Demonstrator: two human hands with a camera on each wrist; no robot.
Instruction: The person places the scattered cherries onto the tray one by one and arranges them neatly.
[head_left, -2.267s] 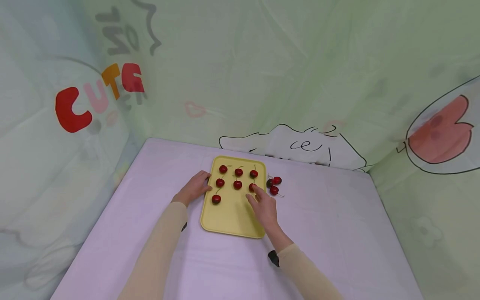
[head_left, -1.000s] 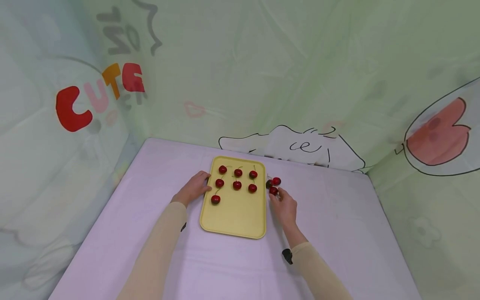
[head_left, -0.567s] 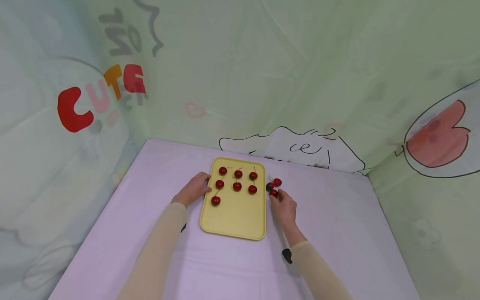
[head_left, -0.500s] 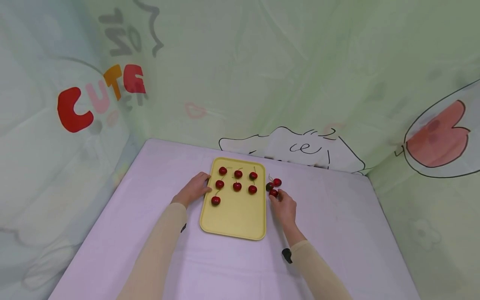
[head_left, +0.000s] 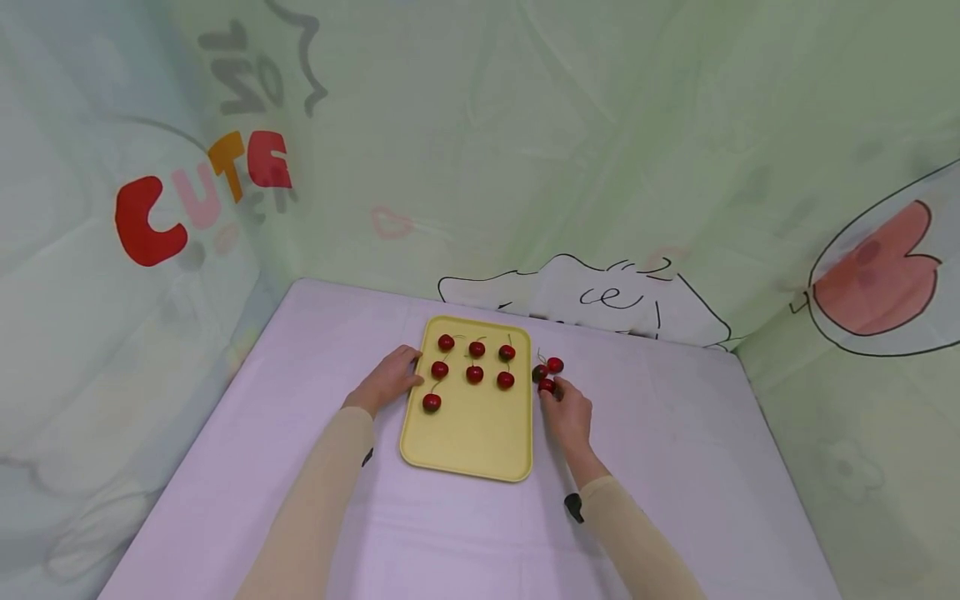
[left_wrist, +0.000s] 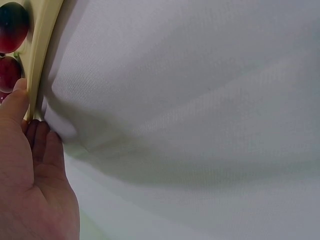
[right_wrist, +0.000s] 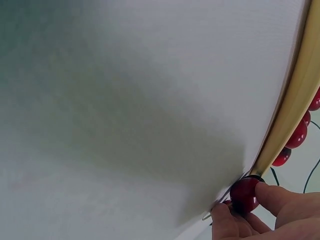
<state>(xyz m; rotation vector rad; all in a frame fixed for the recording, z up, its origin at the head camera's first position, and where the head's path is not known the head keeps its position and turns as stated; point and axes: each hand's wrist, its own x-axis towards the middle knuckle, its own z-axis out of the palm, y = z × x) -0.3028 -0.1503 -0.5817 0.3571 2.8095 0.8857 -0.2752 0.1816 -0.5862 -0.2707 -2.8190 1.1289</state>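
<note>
A yellow tray (head_left: 472, 433) lies on the table with several red cherries (head_left: 475, 375) in rows on its far and left part. My left hand (head_left: 384, 381) holds the tray's left edge; in the left wrist view, the thumb (left_wrist: 19, 97) lies at the rim and the other fingers are outside it. Just right of the tray, my right hand (head_left: 572, 417) pinches a dark red cherry (right_wrist: 244, 195) between thumb and fingers. That cherry looks low, at table height; whether it touches the cloth I cannot tell.
Two more cherries, a bright red one (head_left: 555, 364) and a darker one (head_left: 539, 372), lie just beyond the right hand, beside the tray. A pale lilac cloth (head_left: 660, 450) covers the table. Printed fabric walls (head_left: 480, 150) stand at the back and both sides.
My right hand has left a cherry on the tray's right side, moved right off the tray and taken hold of a cherry there. The left hand stays at the tray's edge.
</note>
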